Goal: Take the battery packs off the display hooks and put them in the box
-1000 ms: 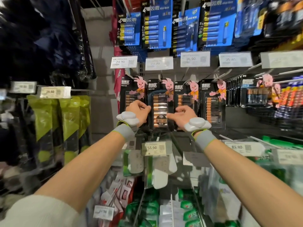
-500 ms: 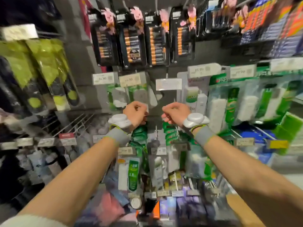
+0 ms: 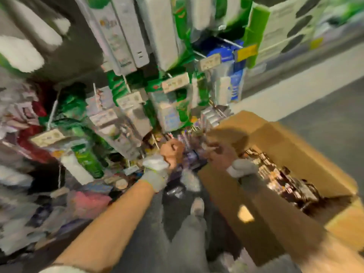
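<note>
Since view swung down off display hooks, my hands now mid-frame at box [image 3: 279, 134] rim, lower right. Left hand [image 3: 171, 152]: fingers curled, contents unclear. Right hand [image 3: 221, 153]: blurred, finger state cannot tell. Battery packs [image 3: 291, 180] already in box. Judgement: drop-off step next.

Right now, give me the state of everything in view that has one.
Brown cardboard box: open, flaps up.
Dark battery packs: piled inside the box.
Left hand: fingers curled; anything held is lost in blur.
Right hand: at the box's near corner; grip too blurred to tell.
</note>
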`<action>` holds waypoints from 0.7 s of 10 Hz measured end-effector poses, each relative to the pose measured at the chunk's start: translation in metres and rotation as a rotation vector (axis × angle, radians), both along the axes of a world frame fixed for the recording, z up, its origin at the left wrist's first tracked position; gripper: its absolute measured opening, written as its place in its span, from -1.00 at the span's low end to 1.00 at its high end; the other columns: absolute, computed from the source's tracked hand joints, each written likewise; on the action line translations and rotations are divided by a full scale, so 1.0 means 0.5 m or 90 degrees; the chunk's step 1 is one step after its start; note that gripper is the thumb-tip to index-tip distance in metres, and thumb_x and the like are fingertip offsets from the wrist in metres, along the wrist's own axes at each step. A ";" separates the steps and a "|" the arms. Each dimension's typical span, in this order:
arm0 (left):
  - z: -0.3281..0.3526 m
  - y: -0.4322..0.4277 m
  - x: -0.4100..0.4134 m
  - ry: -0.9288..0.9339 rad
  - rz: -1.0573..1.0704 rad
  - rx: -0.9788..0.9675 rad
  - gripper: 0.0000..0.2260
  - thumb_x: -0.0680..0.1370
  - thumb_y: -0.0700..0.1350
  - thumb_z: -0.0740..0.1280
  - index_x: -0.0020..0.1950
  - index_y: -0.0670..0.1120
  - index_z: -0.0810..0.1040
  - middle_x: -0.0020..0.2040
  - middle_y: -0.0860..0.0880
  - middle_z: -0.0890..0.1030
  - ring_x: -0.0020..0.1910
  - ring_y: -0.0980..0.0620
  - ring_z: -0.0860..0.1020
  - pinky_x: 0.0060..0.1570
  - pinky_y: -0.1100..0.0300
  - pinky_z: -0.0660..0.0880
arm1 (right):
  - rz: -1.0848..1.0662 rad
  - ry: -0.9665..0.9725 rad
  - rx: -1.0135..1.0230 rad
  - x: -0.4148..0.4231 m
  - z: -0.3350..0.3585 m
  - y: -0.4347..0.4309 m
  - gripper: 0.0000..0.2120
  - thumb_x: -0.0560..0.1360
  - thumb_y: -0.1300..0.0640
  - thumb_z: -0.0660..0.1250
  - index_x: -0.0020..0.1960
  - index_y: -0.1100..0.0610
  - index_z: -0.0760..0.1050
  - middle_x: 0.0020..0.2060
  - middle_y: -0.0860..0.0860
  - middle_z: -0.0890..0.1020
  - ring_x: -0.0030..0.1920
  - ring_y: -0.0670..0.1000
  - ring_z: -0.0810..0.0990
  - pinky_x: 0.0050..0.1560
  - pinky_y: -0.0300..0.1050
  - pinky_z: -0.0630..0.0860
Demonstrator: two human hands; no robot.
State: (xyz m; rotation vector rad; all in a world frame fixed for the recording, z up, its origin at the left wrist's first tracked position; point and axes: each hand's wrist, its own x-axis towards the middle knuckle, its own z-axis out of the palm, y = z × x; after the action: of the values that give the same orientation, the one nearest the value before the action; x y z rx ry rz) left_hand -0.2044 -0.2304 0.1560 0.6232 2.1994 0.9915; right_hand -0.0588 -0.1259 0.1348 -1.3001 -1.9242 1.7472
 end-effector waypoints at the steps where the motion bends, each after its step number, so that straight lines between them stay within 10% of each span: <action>1: -0.055 0.061 0.071 -0.007 -0.065 -0.038 -0.84 0.63 -0.13 0.26 0.07 -0.20 0.56 -0.25 -0.03 0.56 -0.28 0.01 0.54 -0.13 0.12 0.53 | -0.118 -0.051 -0.037 0.106 -0.066 0.030 -0.84 0.48 0.12 0.39 0.06 0.04 0.53 -0.10 0.01 0.62 -0.09 0.00 0.57 0.05 -0.09 0.50; 4: -0.280 0.295 0.163 -0.103 -0.244 -0.141 -0.89 0.39 0.08 0.38 -0.26 0.07 0.57 -0.30 0.01 0.67 -0.18 -0.20 0.66 -0.04 -0.24 0.59 | -0.449 -0.075 -0.220 0.268 -0.203 0.154 -0.76 0.52 0.37 0.30 0.18 0.28 0.50 -0.20 0.14 0.56 -0.49 -0.12 0.50 -0.53 -0.37 0.39; 5: -0.257 0.339 0.193 -0.110 -0.306 -0.167 -0.84 0.56 -0.14 0.35 -0.21 0.05 0.54 -0.25 -0.02 0.66 -0.24 -0.10 0.64 -0.07 -0.03 0.61 | -0.507 -0.087 -0.260 0.294 -0.227 0.165 -0.76 0.52 0.39 0.28 0.18 0.27 0.48 -0.24 0.14 0.56 -0.54 -0.13 0.47 -0.57 -0.35 0.35; 7: -0.390 0.425 0.204 -0.117 -0.465 -0.274 -0.87 0.38 0.11 0.29 -0.21 0.10 0.54 -0.09 -0.14 0.68 -0.02 -0.24 0.64 0.05 -0.17 0.58 | -0.629 -0.141 -0.295 0.357 -0.298 0.160 -0.87 0.52 0.34 0.32 0.07 0.30 0.49 -0.14 0.16 0.57 -0.34 -0.02 0.47 -0.41 -0.28 0.43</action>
State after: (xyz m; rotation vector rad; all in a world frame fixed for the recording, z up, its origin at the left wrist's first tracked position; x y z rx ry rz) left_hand -0.1023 -0.0177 -0.0390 0.9735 1.7191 0.1801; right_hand 0.1195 -0.0458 -0.0144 -2.1500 -0.6401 1.5258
